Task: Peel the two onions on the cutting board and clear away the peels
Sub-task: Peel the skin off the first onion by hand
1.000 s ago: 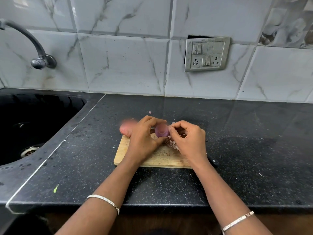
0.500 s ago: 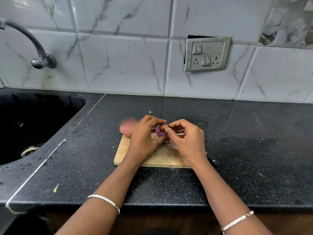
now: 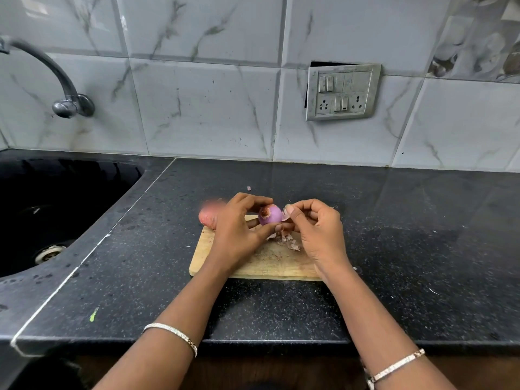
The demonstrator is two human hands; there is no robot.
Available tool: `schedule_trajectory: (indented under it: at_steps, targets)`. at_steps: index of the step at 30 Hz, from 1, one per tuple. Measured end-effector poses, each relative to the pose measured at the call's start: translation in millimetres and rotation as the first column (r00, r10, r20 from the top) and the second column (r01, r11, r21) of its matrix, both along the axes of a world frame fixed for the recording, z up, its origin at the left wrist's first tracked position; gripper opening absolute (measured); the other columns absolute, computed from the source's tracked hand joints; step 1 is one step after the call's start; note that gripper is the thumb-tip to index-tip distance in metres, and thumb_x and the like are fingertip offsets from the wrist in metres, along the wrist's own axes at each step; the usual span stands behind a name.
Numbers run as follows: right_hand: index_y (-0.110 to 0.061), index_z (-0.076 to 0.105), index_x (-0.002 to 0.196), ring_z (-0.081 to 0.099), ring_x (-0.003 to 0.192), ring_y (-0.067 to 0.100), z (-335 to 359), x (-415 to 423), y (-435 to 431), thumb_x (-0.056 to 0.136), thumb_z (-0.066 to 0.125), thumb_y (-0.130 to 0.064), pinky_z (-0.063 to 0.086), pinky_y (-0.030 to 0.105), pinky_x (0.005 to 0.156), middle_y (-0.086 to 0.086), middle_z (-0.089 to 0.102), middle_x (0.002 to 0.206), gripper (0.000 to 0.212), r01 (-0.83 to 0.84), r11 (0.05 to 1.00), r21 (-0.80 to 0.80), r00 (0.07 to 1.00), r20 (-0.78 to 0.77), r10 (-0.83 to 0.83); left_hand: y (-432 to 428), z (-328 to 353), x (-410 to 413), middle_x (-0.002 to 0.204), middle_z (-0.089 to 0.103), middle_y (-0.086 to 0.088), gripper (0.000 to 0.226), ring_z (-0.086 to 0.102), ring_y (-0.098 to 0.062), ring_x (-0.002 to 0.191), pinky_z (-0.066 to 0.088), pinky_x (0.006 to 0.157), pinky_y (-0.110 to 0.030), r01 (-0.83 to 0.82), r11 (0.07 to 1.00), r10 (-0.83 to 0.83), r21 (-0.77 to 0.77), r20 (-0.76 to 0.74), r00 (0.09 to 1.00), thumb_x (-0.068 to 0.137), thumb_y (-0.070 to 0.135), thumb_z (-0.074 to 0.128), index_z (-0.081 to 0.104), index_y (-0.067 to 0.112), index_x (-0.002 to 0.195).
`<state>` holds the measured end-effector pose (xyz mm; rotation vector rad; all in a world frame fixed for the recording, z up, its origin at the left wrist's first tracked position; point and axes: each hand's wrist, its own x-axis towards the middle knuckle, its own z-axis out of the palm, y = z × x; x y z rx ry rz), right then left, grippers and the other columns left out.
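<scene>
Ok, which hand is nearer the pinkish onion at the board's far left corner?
Left. The left hand is beside the pinkish onion, partly hiding it; the right hand is farther off, beyond the purple onion, pinching a peel.

Purple onion [image 3: 270, 214] aloft over wooden cutting board [image 3: 253, 267]; reddish onion [image 3: 207, 218] at far-left corner; peel scraps [image 3: 287, 241] mid-board.

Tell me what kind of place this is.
Most likely a home kitchen: a sink with a tap, a dark countertop below wall tiles, and an onion being peeled over a cutting board.
</scene>
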<state>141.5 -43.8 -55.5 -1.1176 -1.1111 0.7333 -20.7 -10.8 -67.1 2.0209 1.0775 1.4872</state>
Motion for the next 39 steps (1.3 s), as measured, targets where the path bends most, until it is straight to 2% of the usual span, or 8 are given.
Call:
schedule_trajectory:
  at_steps: [4, 13, 20, 23, 27, 31, 35, 39]
  targets:
    - [0.001, 0.068, 0.097, 0.076, 0.078, 0.033, 2, -1, -1, 0.094, 0.07, -0.011, 0.061, 0.039, 0.072, 0.018, 0.076, 0.084, 0.012, -0.027, 0.999, -0.022, 0.994, -0.106, 0.024, 3, -2, -3, 0.116, 0.068, 0.004, 0.047, 0.068, -0.008, 0.105, 0.06, 0.091, -0.036, 0.07, 0.996, -0.067, -0.059, 0.059, 0.996, 0.079, 0.028, 0.087, 0.068, 0.017, 0.12]
    - [0.002, 0.064, 0.101, 0.076, 0.073, 0.03, 3, -1, -1, 0.098, 0.065, -0.01, 0.063, 0.039, 0.073, 0.017, 0.076, 0.08, 0.012, 0.012, 1.0, 0.015, 0.994, -0.106, -0.011, -1, 0, -2, 0.122, 0.07, -0.013, 0.038, 0.068, -0.025, 0.116, 0.057, 0.096, -0.031, 0.363, 0.888, -0.249, -0.281, 0.37, 0.895, 0.091, 0.002, 0.072, 0.061, 0.006, 0.127]
    - [-0.002, 0.062, 0.097, 0.076, 0.071, 0.027, -1, 3, 1, 0.098, 0.065, -0.012, 0.063, 0.046, 0.072, 0.011, 0.076, 0.08, 0.01, 0.085, 0.994, 0.063, 0.996, -0.011, -0.085, -3, 4, -5, 0.126, 0.07, -0.014, 0.04, 0.066, -0.027, 0.12, 0.057, 0.098, -0.043, 0.47, 0.812, -0.275, -0.346, 0.484, 0.831, 0.094, 0.003, 0.068, 0.061, 0.007, 0.133]
    - [-0.016, 0.067, 0.093, 0.076, 0.075, 0.02, -4, 5, 4, 0.094, 0.071, -0.014, 0.062, 0.048, 0.075, 0.002, 0.076, 0.084, 0.005, 0.14, 0.988, 0.071, 0.982, 0.121, -0.148, -5, 5, -5, 0.128, 0.068, -0.015, 0.042, 0.067, -0.03, 0.119, 0.059, 0.094, -0.047, 0.494, 0.796, -0.273, -0.351, 0.519, 0.81, 0.093, 0.006, 0.068, 0.06, 0.008, 0.134]
    - [-0.027, 0.074, 0.088, 0.069, 0.088, 0.006, 1, 4, 1, 0.089, 0.075, -0.021, 0.057, 0.036, 0.085, -0.014, 0.074, 0.09, 0.006, 0.165, 0.98, 0.109, 0.934, 0.302, -0.191, -4, 4, -4, 0.13, 0.066, -0.017, 0.041, 0.068, -0.031, 0.117, 0.059, 0.094, -0.044, 0.486, 0.8, -0.264, -0.353, 0.52, 0.812, 0.094, 0.003, 0.068, 0.06, 0.008, 0.133]
    - [-0.025, 0.076, 0.082, 0.07, 0.082, 0.005, 6, -1, -6, 0.084, 0.08, -0.037, 0.054, 0.023, 0.075, -0.013, 0.075, 0.082, 0.013, 0.054, 0.992, 0.113, 0.942, 0.323, -0.088, -4, 4, -4, 0.125, 0.069, -0.013, 0.04, 0.07, -0.031, 0.112, 0.059, 0.095, -0.039, 0.457, 0.821, -0.26, -0.341, 0.489, 0.832, 0.093, 0.006, 0.071, 0.061, 0.01, 0.132]
    - [-0.023, 0.076, 0.082, 0.069, 0.083, 0.004, 2, 1, -2, 0.086, 0.079, -0.028, 0.054, 0.024, 0.076, -0.012, 0.075, 0.082, 0.007, 0.085, 0.99, 0.112, 0.909, 0.398, -0.123, -4, 5, -5, 0.124, 0.07, -0.014, 0.041, 0.07, -0.031, 0.113, 0.058, 0.096, -0.039, 0.465, 0.818, -0.269, -0.339, 0.489, 0.83, 0.092, 0.007, 0.072, 0.061, 0.009, 0.132]
    - [-0.019, 0.073, 0.083, 0.067, 0.082, 0.003, -1, 3, 2, 0.09, 0.075, -0.026, 0.047, 0.015, 0.069, -0.011, 0.073, 0.081, 0.01, 0.133, 0.983, 0.128, 0.902, 0.395, -0.173, -3, 4, -5, 0.124, 0.07, -0.014, 0.039, 0.069, -0.031, 0.115, 0.057, 0.098, -0.044, 0.475, 0.807, -0.268, -0.351, 0.499, 0.824, 0.092, 0.006, 0.072, 0.063, 0.008, 0.129]
